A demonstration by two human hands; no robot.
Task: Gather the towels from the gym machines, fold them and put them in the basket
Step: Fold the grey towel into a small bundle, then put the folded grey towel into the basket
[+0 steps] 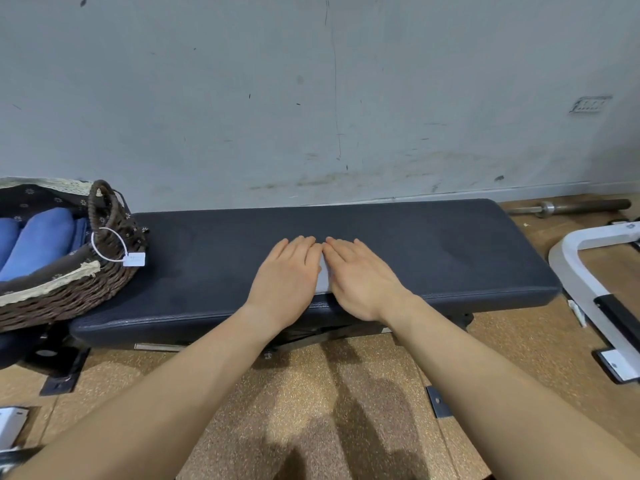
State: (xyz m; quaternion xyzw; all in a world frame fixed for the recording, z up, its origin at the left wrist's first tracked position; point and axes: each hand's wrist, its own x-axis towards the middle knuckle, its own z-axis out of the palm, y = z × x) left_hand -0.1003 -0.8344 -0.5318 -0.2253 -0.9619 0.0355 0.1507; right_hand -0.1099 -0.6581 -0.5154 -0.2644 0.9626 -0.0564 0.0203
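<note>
At the bench's (433, 247) left end, the basket (69, 292) holds at least two rolled blue towels (41, 240). Mid-bench, one grey towel (323, 275) lies under the left hand (287, 271) and right hand (360, 275), whose straight, closed-together fingers press it flat.

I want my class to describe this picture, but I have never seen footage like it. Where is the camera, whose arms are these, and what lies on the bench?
There is no machine here. A person wears a wide-angle camera on the head, so you look down along their own bare arms. The left hand and right hand lie flat with straight fingers, pressing a small pale grey towel onto a dark padded bench. Neither hand holds anything. At the bench's left end sits a wicker basket holding folded blue towels. A barbell lies on the floor by the wall.
</note>
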